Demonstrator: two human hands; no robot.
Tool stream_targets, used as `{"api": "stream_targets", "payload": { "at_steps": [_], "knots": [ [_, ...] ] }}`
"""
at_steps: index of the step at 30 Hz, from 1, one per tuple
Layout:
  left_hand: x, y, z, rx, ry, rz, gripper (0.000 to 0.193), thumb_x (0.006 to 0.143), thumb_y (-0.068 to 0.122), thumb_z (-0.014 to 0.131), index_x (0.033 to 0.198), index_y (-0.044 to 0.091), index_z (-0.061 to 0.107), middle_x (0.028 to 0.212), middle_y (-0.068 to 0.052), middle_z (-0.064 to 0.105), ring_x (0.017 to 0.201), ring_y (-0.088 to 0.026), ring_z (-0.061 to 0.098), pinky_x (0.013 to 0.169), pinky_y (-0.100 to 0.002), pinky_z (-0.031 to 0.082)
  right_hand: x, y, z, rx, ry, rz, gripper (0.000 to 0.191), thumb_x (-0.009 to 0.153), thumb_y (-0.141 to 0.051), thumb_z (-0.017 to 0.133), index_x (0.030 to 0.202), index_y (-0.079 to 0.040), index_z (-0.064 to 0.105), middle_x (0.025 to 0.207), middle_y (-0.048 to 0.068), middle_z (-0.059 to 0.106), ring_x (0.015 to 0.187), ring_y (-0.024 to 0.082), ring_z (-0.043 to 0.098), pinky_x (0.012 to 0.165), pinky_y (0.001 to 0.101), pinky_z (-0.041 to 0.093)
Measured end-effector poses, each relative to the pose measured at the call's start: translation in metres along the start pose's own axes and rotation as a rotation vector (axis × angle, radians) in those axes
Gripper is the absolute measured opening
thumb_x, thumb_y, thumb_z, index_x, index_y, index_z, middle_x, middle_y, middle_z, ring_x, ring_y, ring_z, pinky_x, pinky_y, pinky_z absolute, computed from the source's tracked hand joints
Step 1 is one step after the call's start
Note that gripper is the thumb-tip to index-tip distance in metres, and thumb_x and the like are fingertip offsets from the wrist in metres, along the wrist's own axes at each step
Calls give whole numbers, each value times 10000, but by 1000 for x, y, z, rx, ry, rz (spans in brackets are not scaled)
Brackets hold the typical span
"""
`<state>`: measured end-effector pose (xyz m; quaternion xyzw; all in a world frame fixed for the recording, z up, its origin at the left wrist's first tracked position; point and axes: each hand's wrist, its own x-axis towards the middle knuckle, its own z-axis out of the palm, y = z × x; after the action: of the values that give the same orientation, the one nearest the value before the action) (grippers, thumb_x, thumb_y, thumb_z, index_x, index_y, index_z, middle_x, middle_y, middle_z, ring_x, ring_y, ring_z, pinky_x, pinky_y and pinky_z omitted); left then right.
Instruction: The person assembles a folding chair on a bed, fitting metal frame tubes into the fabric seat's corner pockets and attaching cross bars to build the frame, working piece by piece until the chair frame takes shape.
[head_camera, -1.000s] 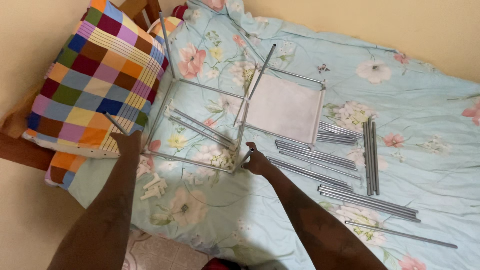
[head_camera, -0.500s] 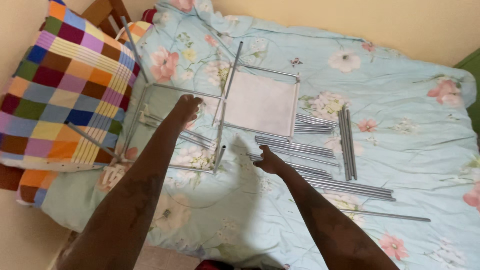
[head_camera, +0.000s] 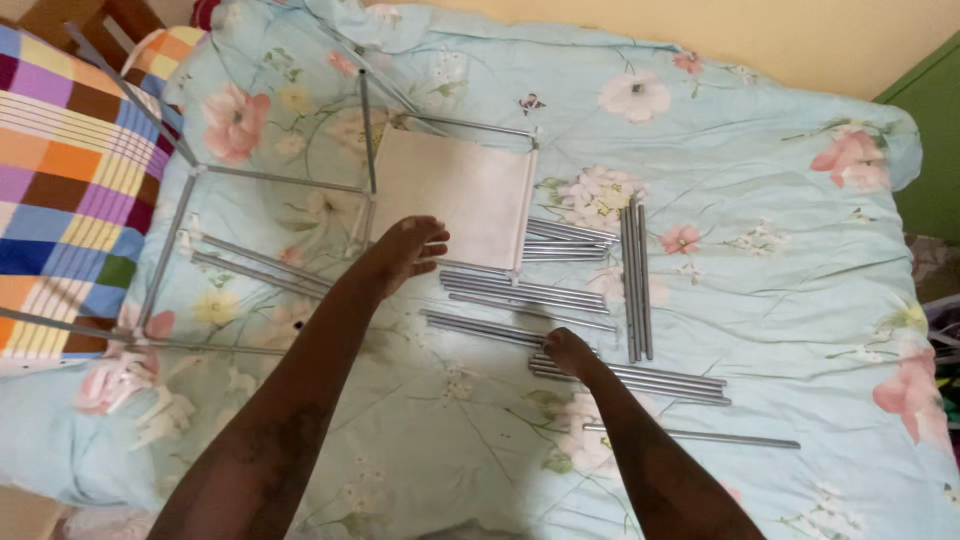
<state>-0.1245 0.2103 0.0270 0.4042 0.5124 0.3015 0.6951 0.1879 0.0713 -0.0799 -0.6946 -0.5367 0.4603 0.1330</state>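
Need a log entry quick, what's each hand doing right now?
Left hand: open, over the white panel's edge.
Right hand: on the loose metal rods; grip cannot be told.

Checked pillow (head_camera: 70, 190) beside floral bedsheet (head_camera: 760, 220), green door (head_camera: 935, 150).

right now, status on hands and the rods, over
Left hand open, reaching toward white panel of frame. Right hand down on loose rods, grip unclear. More rods lie beyond on the bedsheet.

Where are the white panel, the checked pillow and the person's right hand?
white panel (head_camera: 455, 195), head view, middle of its flat face
checked pillow (head_camera: 60, 190), head view, its colourful top
right hand (head_camera: 568, 352), head view, back of hand
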Motion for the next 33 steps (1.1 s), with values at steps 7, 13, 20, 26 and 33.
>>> {"api": "stream_targets", "payload": {
  "at_steps": [7,13,20,26,33],
  "knots": [
    [72,-109,2,440,299,95,708,883,350,679,1453,15,427,1343,-181,666,1247,-294,646,1048,-389,493,76,17,2,-87,133,-185,262,946,-302,613,1040,-81,719,1014,192,731,953,366,683,848,459,539],
    [77,-153,-46,845,418,130,708,890,349,671,1456,5,421,1395,-221,599,1289,-370,589,1060,-460,456,155,10,26,-106,143,-137,321,992,-259,542,1180,-45,689,1112,221,726,1018,406,687,905,487,521],
    [55,-147,-70,1242,341,-126,747,871,467,666,1475,104,423,1418,-169,584,1326,-364,550,1103,-554,387,213,-15,38,722,-15,244,685,957,-242,673,1472,-77,252,1366,153,543,1184,294,558,970,497,461],
    [17,-142,-73,1718,125,-582,751,826,564,780,1389,129,541,1475,-178,519,1457,-444,367,1186,-663,118,230,-32,38,955,-134,115,495,952,-342,651,1341,-54,546,1210,81,628,967,251,581,785,459,462],
    [21,-178,-116,1805,-29,-1113,590,861,468,813,1329,138,670,1365,-84,664,1291,-371,604,1146,-707,300,228,-58,45,1082,120,-293,323,1012,-310,600,1185,-38,601,950,35,682,816,125,582,754,302,484]
  ]
}}
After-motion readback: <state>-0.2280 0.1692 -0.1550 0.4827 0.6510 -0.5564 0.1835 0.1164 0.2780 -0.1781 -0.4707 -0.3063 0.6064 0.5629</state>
